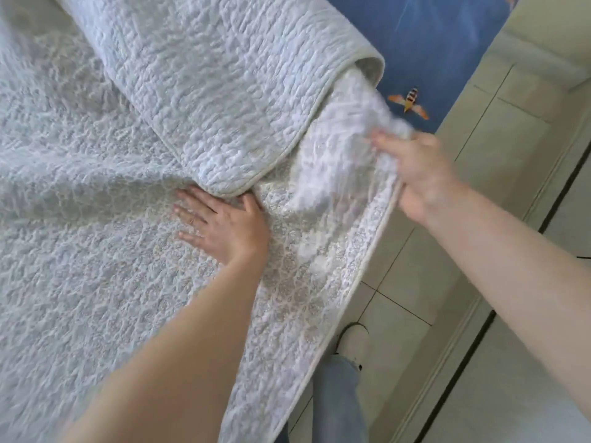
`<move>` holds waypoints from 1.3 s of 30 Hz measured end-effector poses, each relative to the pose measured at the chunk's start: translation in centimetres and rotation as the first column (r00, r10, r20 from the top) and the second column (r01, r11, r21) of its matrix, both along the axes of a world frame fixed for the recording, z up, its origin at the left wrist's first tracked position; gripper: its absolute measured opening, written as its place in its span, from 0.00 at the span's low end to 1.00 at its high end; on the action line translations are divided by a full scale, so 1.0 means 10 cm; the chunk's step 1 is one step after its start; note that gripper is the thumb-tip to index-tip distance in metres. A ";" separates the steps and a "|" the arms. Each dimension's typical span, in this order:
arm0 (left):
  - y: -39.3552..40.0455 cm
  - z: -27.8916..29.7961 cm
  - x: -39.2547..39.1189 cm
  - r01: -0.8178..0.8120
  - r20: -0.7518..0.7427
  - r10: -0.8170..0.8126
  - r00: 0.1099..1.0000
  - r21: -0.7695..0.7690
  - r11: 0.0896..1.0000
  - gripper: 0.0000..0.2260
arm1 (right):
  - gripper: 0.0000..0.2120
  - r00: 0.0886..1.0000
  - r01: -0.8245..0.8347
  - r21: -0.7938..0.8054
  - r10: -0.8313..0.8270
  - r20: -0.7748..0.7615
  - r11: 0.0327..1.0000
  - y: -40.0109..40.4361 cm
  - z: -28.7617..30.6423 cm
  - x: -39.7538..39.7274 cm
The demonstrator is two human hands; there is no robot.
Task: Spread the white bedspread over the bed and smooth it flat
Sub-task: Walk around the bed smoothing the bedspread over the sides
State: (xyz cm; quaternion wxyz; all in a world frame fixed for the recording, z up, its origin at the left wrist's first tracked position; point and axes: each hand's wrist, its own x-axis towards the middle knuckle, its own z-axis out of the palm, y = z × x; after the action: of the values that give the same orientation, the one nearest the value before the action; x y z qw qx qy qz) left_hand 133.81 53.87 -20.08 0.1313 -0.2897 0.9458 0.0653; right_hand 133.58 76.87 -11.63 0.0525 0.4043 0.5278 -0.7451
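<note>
The white quilted bedspread (96, 203) covers most of the bed, with a thick folded-over flap (224, 91) lying diagonally across the upper middle. My left hand (220, 225) lies flat and open on the bedspread, fingers spread, just below the flap's rounded corner. My right hand (415, 174) grips a bunched piece of the bedspread's edge at the bed's right side and holds it lifted; that part is motion-blurred. A piped hem runs down the right edge of the bedspread.
A blue sheet (431, 43) with an orange fish print shows on the uncovered bed at the top right. Pale floor tiles (495, 219) lie to the right of the bed. My jeans leg and white shoe (351, 340) stand close to the bed's edge.
</note>
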 end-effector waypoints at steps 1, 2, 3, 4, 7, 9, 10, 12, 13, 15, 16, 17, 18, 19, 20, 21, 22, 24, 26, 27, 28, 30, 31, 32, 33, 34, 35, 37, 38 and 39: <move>0.01 -0.02 0.00 -0.002 -0.016 0.002 1.000 -0.004 1.000 0.38 | 0.03 0.998 0.053 0.043 -0.052 -0.025 0.998 0.11 -0.03 0.08; -0.01 -0.03 0.02 -0.009 -0.031 0.009 0.999 -0.005 1.000 0.38 | 0.01 0.997 0.078 0.079 -0.078 -0.005 0.994 0.20 -0.08 0.21; -0.01 -0.03 0.02 -0.015 -0.032 0.015 0.999 -0.010 1.000 0.40 | 0.02 0.996 0.059 0.098 -0.064 0.055 0.993 0.29 -0.14 0.34; 0.00 -0.03 0.02 -0.013 -0.023 0.013 1.000 -0.018 1.000 0.41 | 0.02 0.992 0.042 0.073 -0.050 0.115 0.996 0.34 -0.22 0.45; 0.04 -0.05 0.01 -0.002 -0.031 0.000 1.000 -0.050 0.999 0.43 | 0.13 0.981 0.109 -0.189 -0.076 0.176 0.976 0.41 -0.31 0.31; 0.05 -0.05 0.02 -0.008 -0.041 0.005 0.999 -0.056 0.998 0.43 | 0.14 0.987 0.125 -0.342 -0.084 0.134 0.931 0.51 -0.21 0.04; 0.04 -0.05 0.02 -0.005 -0.039 0.003 0.999 -0.064 0.998 0.42 | 0.11 0.993 0.092 -0.394 -0.057 0.100 0.914 0.54 -0.14 -0.12; 0.04 -0.06 0.01 -0.002 -0.042 -0.001 0.999 -0.074 0.997 0.42 | 0.09 0.994 -0.020 -0.407 0.060 0.086 0.913 0.54 0.01 -0.40; 0.03 -0.07 0.02 0.000 -0.043 -0.003 0.999 -0.086 0.996 0.41 | 0.08 0.983 -0.117 -0.380 0.162 0.090 0.918 0.48 0.08 -0.53; 0.03 -0.08 0.02 -0.001 -0.038 -0.003 0.999 -0.093 0.996 0.41 | 0.06 0.974 -0.202 -0.264 0.222 0.050 0.943 0.52 0.16 -0.72; 0.04 -0.08 0.01 0.001 -0.037 -0.004 0.999 -0.086 0.996 0.40 | 0.09 0.995 -0.101 -0.183 0.098 -0.021 0.978 0.63 0.18 -0.78; 0.04 -0.09 0.02 0.005 -0.039 -0.008 0.999 -0.082 0.997 0.40 | 0.13 0.995 0.062 -0.120 -0.071 -0.077 0.991 0.74 0.18 -0.80; 0.03 -0.10 0.01 0.006 -0.038 -0.009 0.999 -0.084 0.996 0.40 | 0.17 0.975 0.198 -0.059 -0.202 -0.089 0.979 0.84 0.16 -0.75; 0.03 -0.09 0.00 0.002 -0.031 -0.004 1.000 -0.084 0.996 0.40 | 0.19 0.960 0.277 0.016 -0.275 -0.057 0.961 0.93 0.09 -0.63; 0.03 -0.08 0.00 -0.004 -0.017 0.002 1.000 -0.082 0.997 0.40 | 0.19 0.955 0.296 0.085 -0.297 0.007 0.951 0.98 -0.01 -0.48; 0.04 -0.08 0.01 -0.007 -0.009 0.006 1.000 -0.074 0.997 0.40 | 0.19 0.953 0.285 0.132 -0.295 0.064 0.949 0.98 -0.11 -0.36; 0.04 -0.08 0.01 -0.008 -0.014 0.007 1.000 -0.066 0.998 0.40 | 0.20 0.954 0.255 0.161 -0.275 0.118 0.954 0.93 -0.17 -0.29; 0.05 -0.08 0.00 -0.022 -0.025 0.021 0.999 -0.049 0.999 0.38 | 0.22 0.939 0.219 0.175 -0.256 0.229 0.960 0.87 -0.24 -0.33; 0.04 -0.08 0.01 -0.014 -0.006 0.014 1.000 -0.056 0.998 0.38 | 0.25 0.928 0.247 0.178 -0.285 0.240 0.953 0.91 -0.24 -0.48; 0.04 -0.09 0.01 -0.010 0.002 0.010 1.000 -0.061 0.998 0.38 | 0.26 0.932 0.241 0.194 -0.283 0.227 0.951 0.95 -0.24 -0.56; 0.03 -0.09 0.01 -0.012 0.006 0.012 1.000 -0.063 0.998 0.38 | 0.29 0.942 0.209 0.222 -0.257 0.217 0.952 0.99 -0.24 -0.61; 0.03 -0.08 0.01 -0.014 0.012 0.014 1.000 -0.055 0.998 0.38 | 0.40 0.962 0.118 0.294 -0.183 0.205 0.949 1.04 -0.19 -0.68; 0.03 -0.08 0.01 -0.012 0.013 0.013 1.000 -0.051 0.999 0.38 | 0.44 0.974 0.071 0.341 -0.139 0.180 0.938 1.05 -0.14 -0.71; 0.03 -0.09 0.01 -0.011 0.013 0.011 1.000 -0.050 0.999 0.38 | 0.44 0.986 0.018 0.412 -0.084 0.143 0.911 1.08 -0.12 -0.75; 0.02 -0.08 0.01 -0.011 0.015 0.012 1.000 -0.050 0.999 0.38 | 0.44 0.995 -0.034 0.489 -0.017 0.099 0.872 1.11 -0.10 -0.80; 0.02 -0.08 0.01 -0.013 0.015 0.013 1.000 -0.043 0.999 0.38 | 0.44 0.995 -0.096 0.566 0.079 0.054 0.819 1.14 -0.08 -0.87; 0.01 -0.08 0.01 -0.010 0.016 0.011 1.000 -0.034 0.999 0.38 | 0.45 0.981 -0.173 0.629 0.186 0.046 0.758 1.15 -0.08 -0.93; 0.01 -0.08 0.01 -0.004 0.023 0.004 1.000 -0.022 1.000 0.37 | 0.43 0.928 -0.325 0.768 0.342 0.147 0.551 1.17 -0.11 -1.07; 0.01 -0.08 0.01 -0.003 0.027 0.003 1.000 -0.020 1.000 0.37 | 0.41 0.901 -0.387 0.809 0.368 0.229 0.443 1.17 -0.11 -1.13; 0.01 -0.07 -0.01 -0.005 0.032 0.005 0.999 -0.016 1.000 0.37 | 0.39 0.874 -0.441 0.834 0.369 0.315 0.332 1.17 -0.12 -1.18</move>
State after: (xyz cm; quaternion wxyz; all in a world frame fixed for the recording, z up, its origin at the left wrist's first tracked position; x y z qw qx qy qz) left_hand 133.72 53.93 -20.81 0.1440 -0.2942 0.9433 0.0534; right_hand 121.80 88.55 -12.84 0.0352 0.2514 0.9178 -0.3052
